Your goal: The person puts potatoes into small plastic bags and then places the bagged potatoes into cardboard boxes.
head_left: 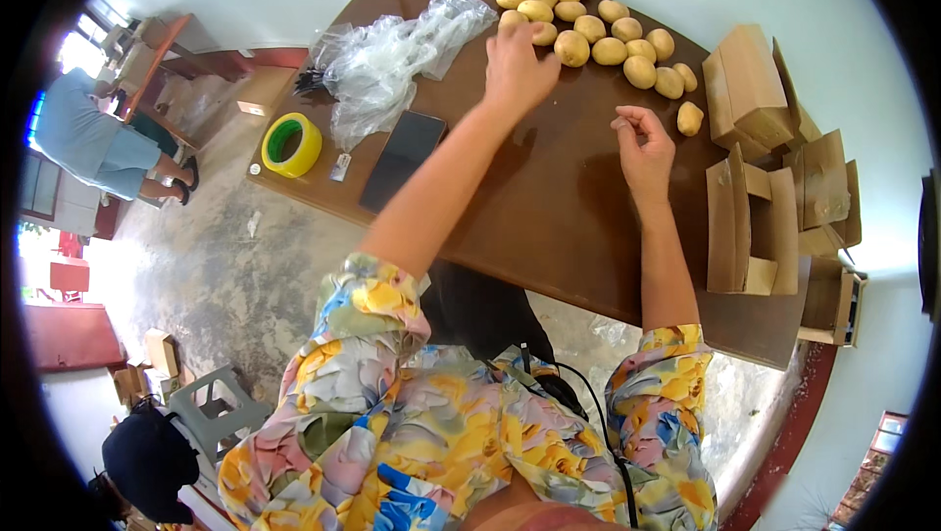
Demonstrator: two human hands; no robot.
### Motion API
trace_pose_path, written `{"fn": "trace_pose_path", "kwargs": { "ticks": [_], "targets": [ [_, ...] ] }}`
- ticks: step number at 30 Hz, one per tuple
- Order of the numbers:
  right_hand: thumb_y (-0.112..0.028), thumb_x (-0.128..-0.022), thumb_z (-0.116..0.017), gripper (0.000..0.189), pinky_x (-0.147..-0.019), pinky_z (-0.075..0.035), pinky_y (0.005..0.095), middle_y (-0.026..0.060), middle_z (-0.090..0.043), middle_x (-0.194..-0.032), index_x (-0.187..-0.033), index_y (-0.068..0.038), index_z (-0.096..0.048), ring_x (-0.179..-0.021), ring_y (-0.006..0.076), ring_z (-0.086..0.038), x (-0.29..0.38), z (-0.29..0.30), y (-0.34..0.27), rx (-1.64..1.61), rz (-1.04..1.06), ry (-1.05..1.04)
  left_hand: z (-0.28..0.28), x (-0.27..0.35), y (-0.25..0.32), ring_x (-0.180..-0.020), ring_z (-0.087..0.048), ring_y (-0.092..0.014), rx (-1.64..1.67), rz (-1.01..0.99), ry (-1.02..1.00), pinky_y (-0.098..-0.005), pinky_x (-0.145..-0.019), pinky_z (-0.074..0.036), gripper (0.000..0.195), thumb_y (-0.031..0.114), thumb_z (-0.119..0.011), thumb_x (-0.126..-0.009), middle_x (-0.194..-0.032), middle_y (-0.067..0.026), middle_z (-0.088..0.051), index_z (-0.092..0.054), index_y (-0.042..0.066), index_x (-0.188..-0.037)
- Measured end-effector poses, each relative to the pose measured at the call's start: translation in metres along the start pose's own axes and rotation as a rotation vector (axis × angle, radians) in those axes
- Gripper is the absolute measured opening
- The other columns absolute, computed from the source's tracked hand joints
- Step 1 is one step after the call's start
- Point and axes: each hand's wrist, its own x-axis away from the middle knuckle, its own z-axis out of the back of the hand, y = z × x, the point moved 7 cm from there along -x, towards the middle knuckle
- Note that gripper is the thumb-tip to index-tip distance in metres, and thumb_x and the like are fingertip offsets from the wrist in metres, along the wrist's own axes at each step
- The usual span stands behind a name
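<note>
My left hand (518, 68) is over the near left side of a group of potatoes (573, 48), thumb spread from the fingers. Its fingertips overlap a potato (512, 19) at the group's left edge; whether they touch it I cannot tell. My right hand (645, 149) hovers above the brown table (544, 237), fingers loosely curled toward the thumb, with nothing visible in them. A single potato (689, 119) lies to its right, a little apart from the others. Several more potatoes spread across the far side of the table, against the wall.
Crumpled clear plastic bags (382, 53) lie at the left, near a yellow tape roll (292, 145) and a dark phone-like slab (403, 160). Open cardboard boxes (750, 222) stand at the right. A person (95, 134) bends at far left; another's dark cap (151, 465) shows behind, by a grey stool (220, 402).
</note>
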Motion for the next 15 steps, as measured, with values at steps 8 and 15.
{"fn": "trace_pose_path", "kwargs": {
  "ticks": [8, 15],
  "targets": [
    [0.001, -0.087, -0.062, 0.015, -0.067, -0.050, 0.0252, 0.0069, -0.070, -0.086, -0.100, -0.001, -0.070, -0.074, 0.0117, -0.064, 0.020, -0.013, 0.014, -0.025, -0.046, -0.010, 0.020, -0.164, -0.128, -0.144, -0.027, -0.041, -0.639, 0.347, -0.168, -0.0527, -0.113, -0.030, 0.067, 0.050, -0.060, -0.082, -0.154, -0.0167, -0.038, -0.048, 0.032, -0.146],
    [0.001, -0.086, -0.063, 0.014, -0.068, -0.051, 0.0263, 0.0085, -0.070, -0.086, -0.097, -0.001, -0.070, -0.073, 0.0149, -0.064, 0.019, -0.004, 0.010, 0.059, -0.071, -0.024, -0.024, -0.184, -0.174, -0.151, -0.011, -0.038, -0.740, 0.455, -0.444, -0.0619, -0.116, -0.012, 0.073, 0.059, -0.047, -0.091, -0.160, -0.0147, -0.029, -0.044, 0.015, -0.149]
  ]
}}
